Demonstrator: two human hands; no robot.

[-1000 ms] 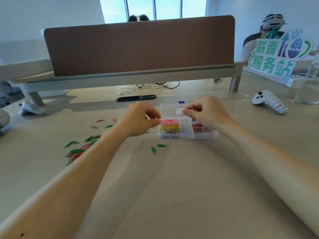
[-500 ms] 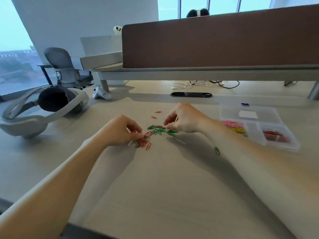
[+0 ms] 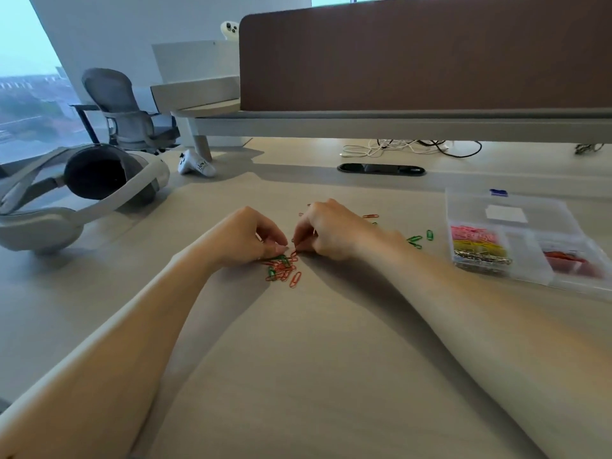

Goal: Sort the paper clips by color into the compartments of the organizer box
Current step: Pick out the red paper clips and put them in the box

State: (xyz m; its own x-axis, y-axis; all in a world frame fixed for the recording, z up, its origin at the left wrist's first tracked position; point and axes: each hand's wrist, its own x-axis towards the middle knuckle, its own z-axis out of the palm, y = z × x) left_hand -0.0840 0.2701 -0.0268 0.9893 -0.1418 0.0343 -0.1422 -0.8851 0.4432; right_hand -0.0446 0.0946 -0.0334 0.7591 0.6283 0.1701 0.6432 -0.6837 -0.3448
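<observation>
A pile of red and green paper clips (image 3: 284, 269) lies on the desk at the centre. My left hand (image 3: 243, 236) hovers at the pile's top edge with fingers curled and thumb against the forefinger; what it pinches is hidden. My right hand (image 3: 332, 231) comes in from the right and pinches a red clip (image 3: 293, 252) at the pile's upper corner. Loose green clips (image 3: 415, 240) and a red clip (image 3: 370, 216) lie right of that hand. The clear organizer box (image 3: 530, 260) stands open at the right, holding pink, yellow, silver and red clips in separate compartments.
A white VR headset (image 3: 76, 190) lies at the left, with a white controller (image 3: 195, 164) behind it. A brown divider panel (image 3: 424, 54) on a raised shelf closes the back of the desk, with a cable slot (image 3: 381, 168) and cables below it. An office chair (image 3: 126, 111) stands beyond the desk.
My head turned left from the box to the pile. Both hands left the organizer box and came to the clips; they have since closed in together on the pile's top.
</observation>
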